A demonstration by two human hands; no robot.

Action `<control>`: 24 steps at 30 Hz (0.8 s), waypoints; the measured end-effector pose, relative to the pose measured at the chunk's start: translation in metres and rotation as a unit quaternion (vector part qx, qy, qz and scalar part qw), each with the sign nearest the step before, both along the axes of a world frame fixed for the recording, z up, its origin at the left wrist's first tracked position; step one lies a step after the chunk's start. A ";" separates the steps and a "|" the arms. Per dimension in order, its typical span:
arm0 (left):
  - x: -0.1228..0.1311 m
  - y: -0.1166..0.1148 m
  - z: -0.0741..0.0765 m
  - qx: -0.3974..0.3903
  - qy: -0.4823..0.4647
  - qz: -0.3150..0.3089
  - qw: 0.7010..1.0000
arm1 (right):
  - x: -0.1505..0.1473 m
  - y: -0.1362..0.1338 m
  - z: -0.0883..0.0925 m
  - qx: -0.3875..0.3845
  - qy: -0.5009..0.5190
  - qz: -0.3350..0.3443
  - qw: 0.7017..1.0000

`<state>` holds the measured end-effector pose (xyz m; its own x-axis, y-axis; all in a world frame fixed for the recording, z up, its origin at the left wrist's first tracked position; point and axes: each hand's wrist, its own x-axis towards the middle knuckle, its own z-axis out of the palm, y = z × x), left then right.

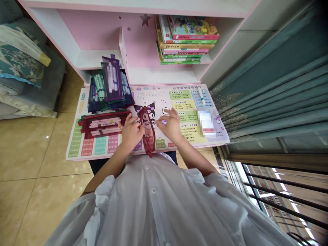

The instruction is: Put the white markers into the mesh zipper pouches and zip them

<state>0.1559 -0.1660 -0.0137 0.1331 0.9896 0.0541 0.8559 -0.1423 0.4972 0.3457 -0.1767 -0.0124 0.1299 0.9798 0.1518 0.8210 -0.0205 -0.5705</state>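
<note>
A red mesh zipper pouch stands narrow and upright at the front middle of the desk, its two red edges bowed apart. My left hand pinches its left side between thumb and fingers. Just right of the pouch is my right hand, thumb and index finger drawn together and the other fingers raised; whatever is between the tips is too small to make out. Left of my left hand lies another red mesh pouch with several pink markers inside. Behind it, a purple mesh pouch of markers tops a stack of green and dark blue pouches.
A printed desk mat covers the desk. On its right lie a white, blue-banded marker and a blurred phone-like object. Stacked books sit on the shelf behind. A curtain hangs at right; a sofa stands at left.
</note>
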 end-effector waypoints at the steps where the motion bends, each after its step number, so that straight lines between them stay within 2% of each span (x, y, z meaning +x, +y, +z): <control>1: 0.000 0.000 0.000 0.000 -0.003 0.001 1.000 | 0.015 0.007 -0.001 0.020 0.007 -0.022 1.000; 4: -0.001 0.001 -0.001 0.001 -0.005 0.006 1.000 | 0.069 0.032 -0.007 0.058 -0.016 -0.101 0.993; 6: -0.001 0.001 -0.001 0.000 -0.002 0.006 1.000 | 0.105 0.049 -0.012 0.051 -0.053 -0.159 0.985; 9: -0.001 0.001 0.000 -0.004 0.005 0.006 1.000 | 0.153 0.073 -0.021 -0.020 -0.107 -0.254 0.961; 12: -0.001 0.001 0.000 -0.011 0.010 0.006 1.000 | 0.188 0.092 -0.030 -0.128 -0.128 -0.305 0.935; 15: -0.002 0.001 -0.001 -0.013 0.012 0.006 1.000 | 0.208 0.105 -0.039 -0.165 -0.138 -0.332 0.918; 19: -0.003 0.001 -0.002 -0.012 0.011 0.012 1.000 | 0.223 0.116 -0.049 -0.185 -0.152 -0.338 0.910; 24: -0.004 0.000 0.000 -0.023 -0.004 0.013 1.000 | 0.233 0.126 -0.056 -0.172 -0.202 -0.334 0.905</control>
